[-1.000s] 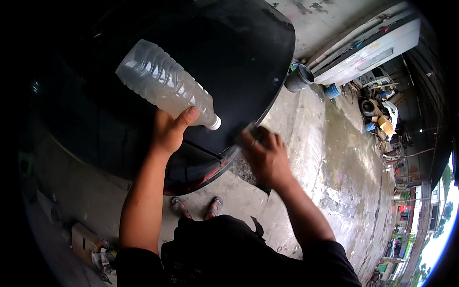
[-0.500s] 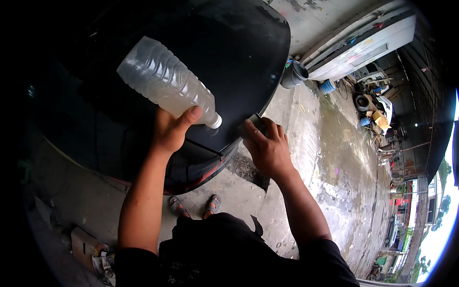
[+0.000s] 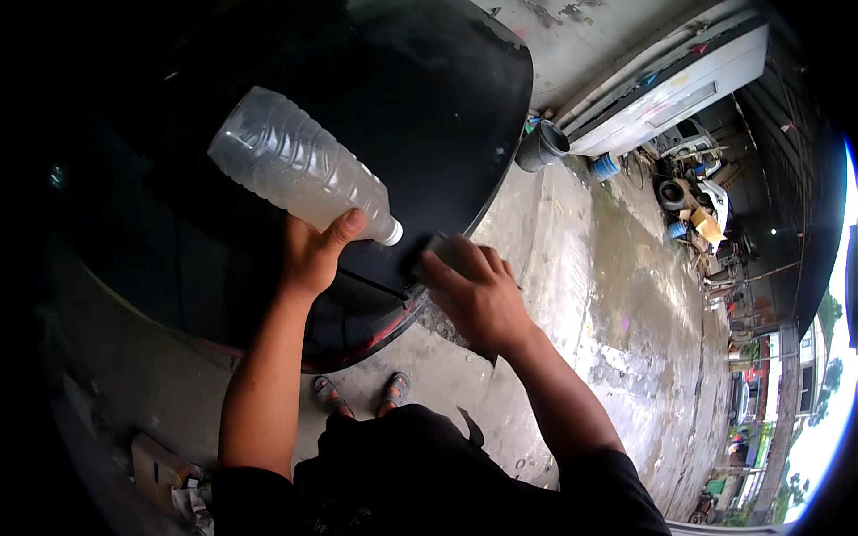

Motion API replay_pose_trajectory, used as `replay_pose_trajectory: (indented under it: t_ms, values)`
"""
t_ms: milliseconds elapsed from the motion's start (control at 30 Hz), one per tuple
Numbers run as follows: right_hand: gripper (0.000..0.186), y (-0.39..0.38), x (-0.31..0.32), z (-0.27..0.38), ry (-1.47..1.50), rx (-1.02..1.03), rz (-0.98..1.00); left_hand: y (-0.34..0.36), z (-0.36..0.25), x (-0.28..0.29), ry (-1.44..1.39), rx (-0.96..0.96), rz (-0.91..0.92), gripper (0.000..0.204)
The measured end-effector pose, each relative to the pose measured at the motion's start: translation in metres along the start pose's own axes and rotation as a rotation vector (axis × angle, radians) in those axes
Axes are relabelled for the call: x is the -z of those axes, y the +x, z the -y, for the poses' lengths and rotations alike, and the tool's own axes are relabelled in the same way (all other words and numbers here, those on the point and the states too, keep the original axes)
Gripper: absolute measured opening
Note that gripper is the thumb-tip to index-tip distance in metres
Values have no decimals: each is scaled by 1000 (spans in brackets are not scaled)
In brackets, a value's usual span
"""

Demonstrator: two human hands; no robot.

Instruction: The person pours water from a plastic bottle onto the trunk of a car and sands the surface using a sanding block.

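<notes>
My left hand (image 3: 313, 257) is closed around a clear ribbed plastic bottle (image 3: 290, 156) of cloudy liquid. The bottle is tilted, its white cap (image 3: 393, 233) pointing down to the right, just above a dark car body panel (image 3: 438, 116). My right hand (image 3: 474, 290), somewhat blurred by motion, grips a small dark sanding block (image 3: 434, 248) at the panel's near right edge. The fingers hide most of the block, and its underside cannot be seen. Between the hands, a dark seam (image 3: 374, 284) runs across the panel toward a red lamp strip (image 3: 380, 338) along the car's lower edge.
My sandalled feet (image 3: 393, 389) stand on concrete close to the car. Beyond its right side are a dark bucket (image 3: 542, 146), a blue pail (image 3: 605, 166) and a white panel (image 3: 670, 94). A tyre (image 3: 670, 195) lies among car parts. A cardboard box (image 3: 159, 469) sits at lower left.
My right hand has moved left with the sanding block, farther onto the panel. The bottle in my left hand has shifted slightly down and left in the picture.
</notes>
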State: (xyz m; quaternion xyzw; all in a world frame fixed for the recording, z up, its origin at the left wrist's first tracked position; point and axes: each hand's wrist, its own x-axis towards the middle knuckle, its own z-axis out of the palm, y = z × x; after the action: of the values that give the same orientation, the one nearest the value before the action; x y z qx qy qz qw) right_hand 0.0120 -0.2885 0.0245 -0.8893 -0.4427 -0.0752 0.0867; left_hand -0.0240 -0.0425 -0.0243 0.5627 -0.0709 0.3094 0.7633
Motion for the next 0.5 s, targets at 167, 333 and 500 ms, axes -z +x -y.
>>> replay_pose_trajectory:
  t_ms: [167, 333, 500]
  values:
    - [51, 7, -10, 7, 30, 24, -28, -2, 5, 5, -31, 6, -36, 57]
    - [50, 1, -7, -1, 27, 41, -29, -2, 7, -3, -6, -16, -48, 57]
    - [50, 15, -15, 5, 51, 69, -59, -1, 10, 7, -46, -4, -93, 57]
